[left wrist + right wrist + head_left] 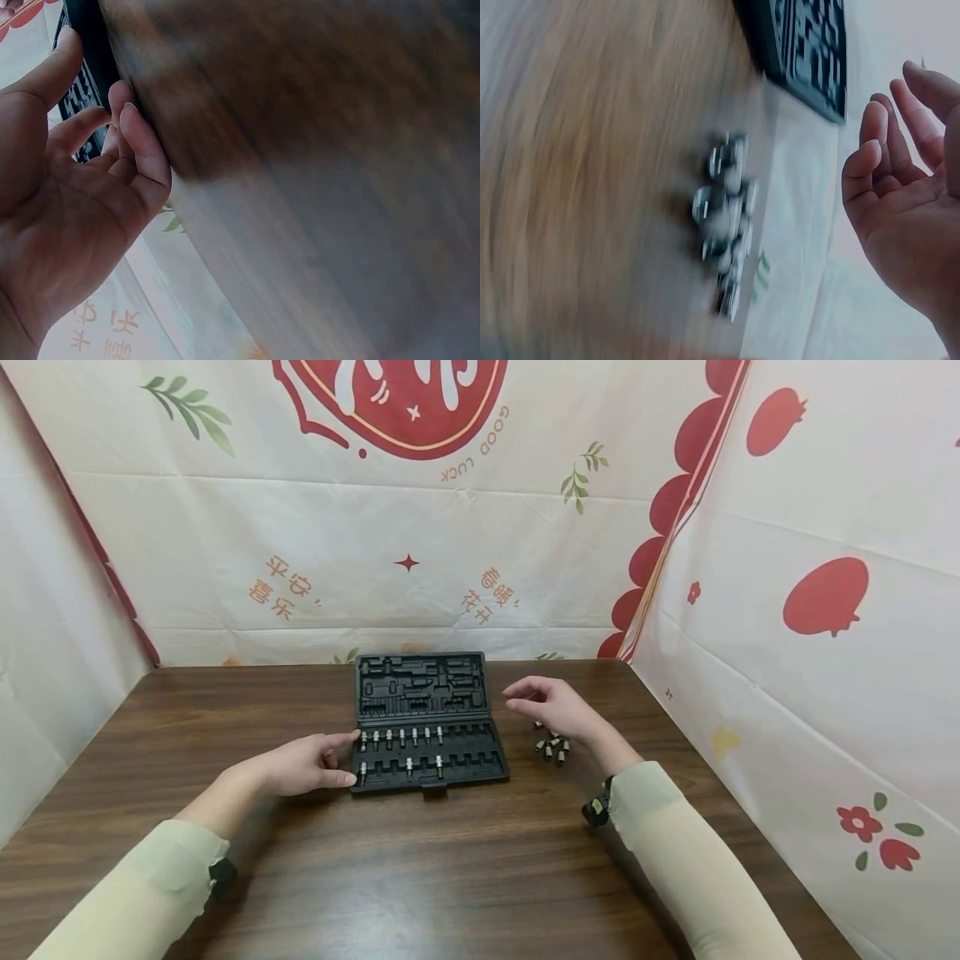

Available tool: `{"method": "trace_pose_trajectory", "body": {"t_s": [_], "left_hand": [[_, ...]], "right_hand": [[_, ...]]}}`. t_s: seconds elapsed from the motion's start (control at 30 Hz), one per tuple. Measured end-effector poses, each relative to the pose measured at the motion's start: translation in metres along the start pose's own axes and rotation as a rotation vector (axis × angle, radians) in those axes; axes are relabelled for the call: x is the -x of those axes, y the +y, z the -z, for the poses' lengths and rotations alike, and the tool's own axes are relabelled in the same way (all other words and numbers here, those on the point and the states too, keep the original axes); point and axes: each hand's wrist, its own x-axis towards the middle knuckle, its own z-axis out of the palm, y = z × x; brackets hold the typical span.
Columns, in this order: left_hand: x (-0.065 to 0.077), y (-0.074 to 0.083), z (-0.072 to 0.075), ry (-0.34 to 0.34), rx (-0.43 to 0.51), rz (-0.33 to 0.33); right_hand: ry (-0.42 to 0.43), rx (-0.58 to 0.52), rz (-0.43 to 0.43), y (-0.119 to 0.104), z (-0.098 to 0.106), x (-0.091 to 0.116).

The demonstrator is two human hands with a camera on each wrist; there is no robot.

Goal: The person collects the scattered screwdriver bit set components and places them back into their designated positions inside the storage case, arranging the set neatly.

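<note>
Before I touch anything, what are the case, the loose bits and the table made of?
Case: probably hard plastic, dull black with molded slots. Loose bits: likely shiny metal, silvery with bright glints. Table: brown, streaky grain, soft shine; maybe real wood, maybe just wood-look. I can't tell.

I count one left hand (303, 764), one right hand (555, 703), one case (491, 767), ten bits (409, 768) in it, several loose ones (554, 742), partly hidden.

Blurred metal pieces (721, 221), cut-off black case (765, 37)

Wood-grain table (450, 885), printed white backdrop (525, 543)
</note>
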Motion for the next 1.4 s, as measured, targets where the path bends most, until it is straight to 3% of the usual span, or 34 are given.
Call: {"method": "trace_pose_trajectory", "body": {"t_s": [0.13, 0.53, 0.77, 1.1, 1.4], "left_hand": [[0.001, 0.004, 0.000, -0.003, -0.002, 0.007], [0.001, 0.002, 0.000, 0.000, -0.001, 0.003], [0.001, 0.001, 0.000, -0.003, 0.000, 0.011], [0.000, 0.001, 0.000, -0.003, -0.004, 0.001], [0.000, 0.001, 0.000, -0.009, -0.005, 0.013]], "right_hand": [[0.033, -0.030, -0.030, 0.015, 0.018, 0.011], [0.083, 0.057, -0.104, 0.061, 0.050, 0.026], [0.064, 0.054, -0.176, 0.078, 0.060, 0.028], [-0.001, 0.215, -0.213, 0.094, 0.070, 0.027], [-0.018, 0.257, -0.226, 0.100, 0.070, 0.025]]}}
